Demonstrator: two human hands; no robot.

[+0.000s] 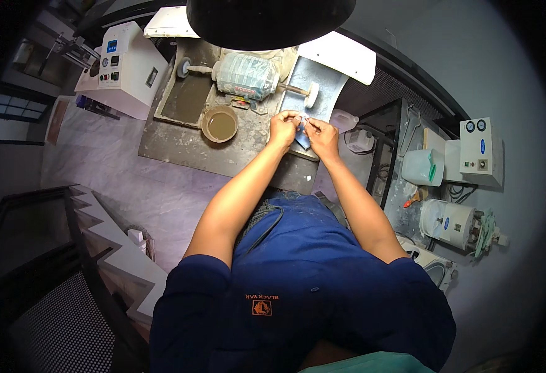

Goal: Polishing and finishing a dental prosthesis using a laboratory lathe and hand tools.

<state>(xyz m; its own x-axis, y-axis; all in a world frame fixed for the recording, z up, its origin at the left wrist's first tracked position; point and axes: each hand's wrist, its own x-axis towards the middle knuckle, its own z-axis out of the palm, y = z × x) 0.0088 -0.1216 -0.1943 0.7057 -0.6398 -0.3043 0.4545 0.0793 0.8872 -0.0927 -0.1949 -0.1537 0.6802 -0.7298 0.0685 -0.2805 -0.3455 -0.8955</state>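
Both hands meet just in front of the right-hand polishing wheel (pixel 312 95), a pale disc on the shaft of a bench polishing motor (pixel 244 76). My left hand (pixel 282 130) pinches a small pale piece (pixel 303 118) between its fingertips. From the other side my right hand (pixel 324 139) closes on the same piece, its fingers curled. The fingers cover most of the piece, so its kind cannot be made out. Below the hands lies the bluish lining of the right pan (pixel 332 74). I cannot tell whether the piece touches the wheel.
Left of my hands stands a bowl (pixel 204 132) of murky liquid, beside a pan of grey-brown slurry (pixel 186 99). A second wheel (pixel 183 67) sits on the motor's left end. A black round lamp (pixel 270 25) hangs above. White machines (pixel 124 68) flank the bench.
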